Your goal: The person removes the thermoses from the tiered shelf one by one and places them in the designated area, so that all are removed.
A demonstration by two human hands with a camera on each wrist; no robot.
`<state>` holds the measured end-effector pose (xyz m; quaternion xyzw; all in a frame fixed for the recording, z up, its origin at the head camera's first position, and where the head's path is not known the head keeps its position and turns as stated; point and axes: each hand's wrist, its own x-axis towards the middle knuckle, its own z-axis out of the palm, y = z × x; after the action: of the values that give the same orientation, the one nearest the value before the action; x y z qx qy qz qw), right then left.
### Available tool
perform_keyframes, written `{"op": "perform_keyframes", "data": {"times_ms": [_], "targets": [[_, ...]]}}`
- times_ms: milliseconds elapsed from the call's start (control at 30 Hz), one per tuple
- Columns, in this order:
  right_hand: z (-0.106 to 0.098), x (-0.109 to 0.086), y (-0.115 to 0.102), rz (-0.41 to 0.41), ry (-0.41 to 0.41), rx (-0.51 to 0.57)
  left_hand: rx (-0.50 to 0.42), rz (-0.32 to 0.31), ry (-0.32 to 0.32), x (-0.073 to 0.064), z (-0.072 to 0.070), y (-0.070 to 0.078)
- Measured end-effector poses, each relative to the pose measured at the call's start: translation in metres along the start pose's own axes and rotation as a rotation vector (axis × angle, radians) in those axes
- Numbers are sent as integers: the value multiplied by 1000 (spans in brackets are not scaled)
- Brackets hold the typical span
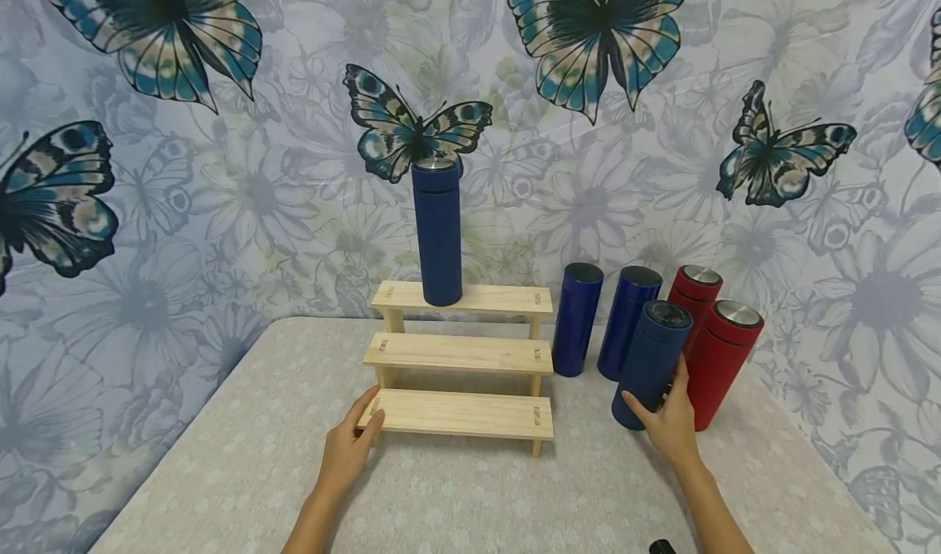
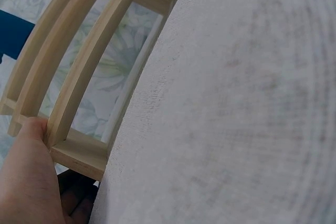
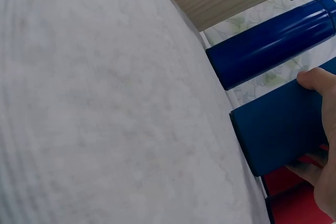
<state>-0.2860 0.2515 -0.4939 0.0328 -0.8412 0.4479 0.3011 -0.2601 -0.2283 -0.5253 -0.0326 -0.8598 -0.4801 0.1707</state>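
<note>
My left hand (image 1: 347,449) grips the left end of the lowest step of a three-tier wooden display stand (image 1: 463,413). In the left wrist view the thumb lies at the step's end, and the darkened fingers curl behind the end leg. Around a matte blue thermos bottle (image 1: 650,362), right of the stand, my right hand (image 1: 672,430) has its thumb on one side and fingers on the other. The bottle is upright, close over the table. Two red thermos bottles (image 1: 724,366) stand just behind that hand, partly hidden.
A matching matte blue bottle (image 1: 439,235) stands on the top tier, near its middle. Two glossy dark blue bottles (image 1: 577,321) stand between the stand and the held bottle. Behind the cloth-covered table (image 1: 243,456) hangs a butterfly-print backdrop (image 1: 294,170). A small black object (image 1: 662,547) shows at the bottom edge.
</note>
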Motion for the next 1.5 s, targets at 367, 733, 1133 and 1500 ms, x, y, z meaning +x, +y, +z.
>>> {"op": "perform_keyframes", "data": {"times_ms": [367, 733, 1133, 1500], "targets": [[-4, 8, -20, -233, 224, 8, 11, -14, -3, 1, 0, -3], [30, 13, -110, -710, 448, 111, 15, -22, -1, 2, 0, 0], [117, 24, -158, -601, 17, 240, 4, -35, -5, 0, 0, 2], [166, 84, -216, -307, -280, 265, -10, -14, -3, -1, 0, 3]]}}
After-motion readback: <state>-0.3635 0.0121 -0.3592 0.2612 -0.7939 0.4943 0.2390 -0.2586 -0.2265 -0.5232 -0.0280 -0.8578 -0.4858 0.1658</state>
